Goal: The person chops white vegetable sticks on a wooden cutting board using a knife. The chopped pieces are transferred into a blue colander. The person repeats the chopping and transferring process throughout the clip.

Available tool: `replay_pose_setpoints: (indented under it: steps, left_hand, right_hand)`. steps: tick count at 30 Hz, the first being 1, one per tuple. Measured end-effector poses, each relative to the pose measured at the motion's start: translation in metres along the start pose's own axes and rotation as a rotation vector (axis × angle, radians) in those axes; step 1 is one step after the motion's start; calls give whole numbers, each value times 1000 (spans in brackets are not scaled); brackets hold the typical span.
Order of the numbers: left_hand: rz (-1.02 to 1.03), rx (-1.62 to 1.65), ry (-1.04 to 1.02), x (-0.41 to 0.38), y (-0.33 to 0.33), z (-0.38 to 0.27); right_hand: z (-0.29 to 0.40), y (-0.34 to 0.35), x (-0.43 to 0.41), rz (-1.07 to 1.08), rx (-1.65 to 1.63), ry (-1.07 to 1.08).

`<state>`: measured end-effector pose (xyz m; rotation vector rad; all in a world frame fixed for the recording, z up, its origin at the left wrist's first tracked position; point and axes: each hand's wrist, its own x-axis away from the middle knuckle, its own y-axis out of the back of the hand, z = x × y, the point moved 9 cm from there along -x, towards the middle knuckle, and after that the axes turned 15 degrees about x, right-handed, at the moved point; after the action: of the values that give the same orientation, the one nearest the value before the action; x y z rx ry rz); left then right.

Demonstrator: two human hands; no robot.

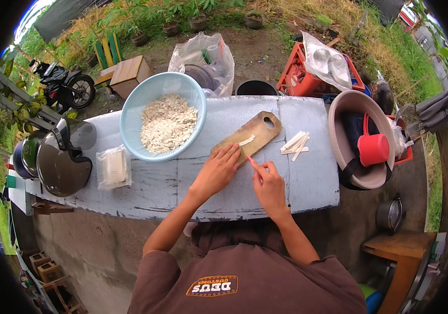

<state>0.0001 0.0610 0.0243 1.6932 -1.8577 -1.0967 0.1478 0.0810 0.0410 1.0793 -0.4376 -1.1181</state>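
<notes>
A worn wooden cutting board (261,131) with a hole at one end lies aslant on the table. My left hand (224,157) rests flat over its near left part, fingers together; what lies beneath them is hidden. Just beyond the fingertips is a short row of pale cut pieces (247,140). My right hand (267,178) is closed on a small red-pink handle (249,158) at the board's near edge; its blade, if any, cannot be made out. Right of the board lie several pale flat strips (296,144). A light blue plastic basket (125,129) holds many small pale chips (169,123).
The silver-covered table (145,204) also bears a plastic-wrapped packet (114,168) and helmets (65,157) at left. A beige tub (337,117) with a red dipper (373,149) stands at right. Beyond the far edge are a clear plastic bag (224,59) and a red crate (294,68).
</notes>
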Motion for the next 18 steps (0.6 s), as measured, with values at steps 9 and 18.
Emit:
replay_pose_setpoints:
  steps: [9, 18]
  left_hand:
    - [-4, 29, 9, 10, 5, -5]
    - [10, 69, 53, 7, 2, -1]
  right_hand:
    - [18, -3, -23, 16, -10, 33]
    - [14, -5, -13, 30, -21, 13]
